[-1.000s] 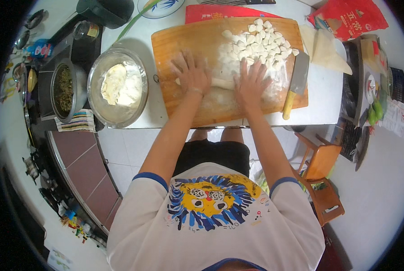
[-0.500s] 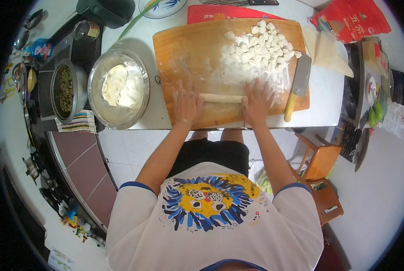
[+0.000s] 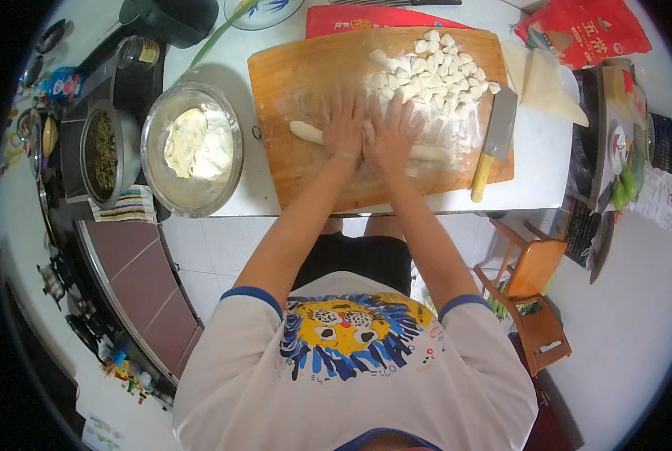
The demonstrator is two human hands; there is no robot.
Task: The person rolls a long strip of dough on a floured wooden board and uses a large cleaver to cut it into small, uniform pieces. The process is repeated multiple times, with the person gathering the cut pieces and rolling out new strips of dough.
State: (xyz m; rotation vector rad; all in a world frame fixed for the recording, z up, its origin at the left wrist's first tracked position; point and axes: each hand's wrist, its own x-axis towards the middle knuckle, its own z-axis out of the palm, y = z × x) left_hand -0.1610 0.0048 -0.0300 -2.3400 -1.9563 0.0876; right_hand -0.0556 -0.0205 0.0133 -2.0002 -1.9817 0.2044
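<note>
A long rope of dough (image 3: 430, 153) lies across a floured wooden board (image 3: 291, 83), its two ends showing on either side of my hands. My left hand (image 3: 345, 129) and my right hand (image 3: 387, 141) rest side by side on its middle, palms down and fingers stretched forward. The hands hide the middle of the rope. Beyond my right hand, small cut dough pieces (image 3: 433, 75) are heaped in loose flour. At the board's right edge lies a cleaver (image 3: 493, 139) with a yellow handle.
A metal bowl (image 3: 234, 161) with a dough lump (image 3: 188, 141) stands left of the board. Farther left is a pot (image 3: 131, 158) of chopped green filling. Red bags (image 3: 584, 34) lie at the back right. A wooden chair (image 3: 535, 278) stands to the right below the table.
Both hands have come together from the rope's ends to its middle and reach farther forward. The dough rope now extends out past both hands.
</note>
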